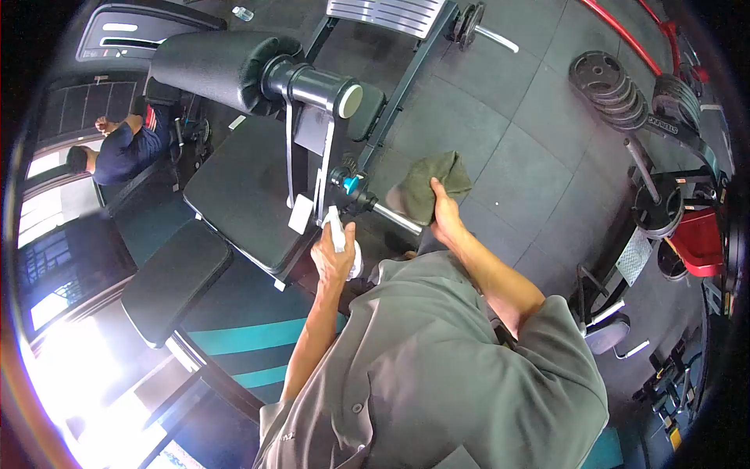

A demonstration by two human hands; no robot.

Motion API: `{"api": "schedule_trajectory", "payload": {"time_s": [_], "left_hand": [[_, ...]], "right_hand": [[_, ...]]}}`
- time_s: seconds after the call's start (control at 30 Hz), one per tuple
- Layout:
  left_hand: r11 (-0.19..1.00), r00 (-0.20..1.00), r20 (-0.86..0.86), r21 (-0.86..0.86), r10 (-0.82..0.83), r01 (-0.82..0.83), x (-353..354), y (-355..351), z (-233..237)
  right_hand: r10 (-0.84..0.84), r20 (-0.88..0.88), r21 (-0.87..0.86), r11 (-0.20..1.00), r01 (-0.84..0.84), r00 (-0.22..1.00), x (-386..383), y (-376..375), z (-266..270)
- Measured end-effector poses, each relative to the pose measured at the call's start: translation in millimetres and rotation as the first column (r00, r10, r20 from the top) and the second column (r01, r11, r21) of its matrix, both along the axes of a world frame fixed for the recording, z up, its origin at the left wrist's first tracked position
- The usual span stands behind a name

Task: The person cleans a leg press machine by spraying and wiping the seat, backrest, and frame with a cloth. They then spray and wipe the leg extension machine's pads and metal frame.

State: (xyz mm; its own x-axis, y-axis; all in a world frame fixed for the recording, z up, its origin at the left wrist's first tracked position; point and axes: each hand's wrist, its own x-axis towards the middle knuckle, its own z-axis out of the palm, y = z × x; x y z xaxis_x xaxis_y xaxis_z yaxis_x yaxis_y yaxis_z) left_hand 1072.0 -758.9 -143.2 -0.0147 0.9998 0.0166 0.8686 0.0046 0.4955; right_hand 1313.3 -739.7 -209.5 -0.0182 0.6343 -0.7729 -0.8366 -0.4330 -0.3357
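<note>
Olive cloth (423, 186) in grip of right hand (446, 216), white spray bottle (337, 233) in left hand (333, 259)

Floor (519, 168) ahead of me: dark square tiles, thin seams, one small pale speck (497, 203). Teal stripes (250, 336) cross it on my left. Standing on it: a padded bench (250, 187) close before me, a weight rack (664, 125) to my right. Clear bottle (243, 14) lies farther off.

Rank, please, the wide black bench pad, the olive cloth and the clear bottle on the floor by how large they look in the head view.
1. Wide black bench pad
2. Olive cloth, in the right hand
3. Clear bottle, though seemingly farther away
</note>
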Motion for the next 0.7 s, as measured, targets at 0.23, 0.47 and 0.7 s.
{"api": "schedule_trajectory", "payload": {"time_s": [0.23,0.47,0.7], "left_hand": [[0.988,0.986,-0.087,-0.079,-0.143,0.136,-12,-4,-3],[0.964,0.963,-0.088,-0.113,-0.253,0.243,-56,-44,-19],[0.949,0.984,0.020,-0.258,-0.180,0.179,-128,-102,-35]], "right_hand": [[0.074,0.113,0.001,0.997,-0.074,0.991,-18,-7,-36],[0.134,0.183,-0.074,0.990,-0.122,0.974,-167,58,-3],[0.315,0.583,0.247,0.810,-0.532,0.749,-149,-25,18]]}}
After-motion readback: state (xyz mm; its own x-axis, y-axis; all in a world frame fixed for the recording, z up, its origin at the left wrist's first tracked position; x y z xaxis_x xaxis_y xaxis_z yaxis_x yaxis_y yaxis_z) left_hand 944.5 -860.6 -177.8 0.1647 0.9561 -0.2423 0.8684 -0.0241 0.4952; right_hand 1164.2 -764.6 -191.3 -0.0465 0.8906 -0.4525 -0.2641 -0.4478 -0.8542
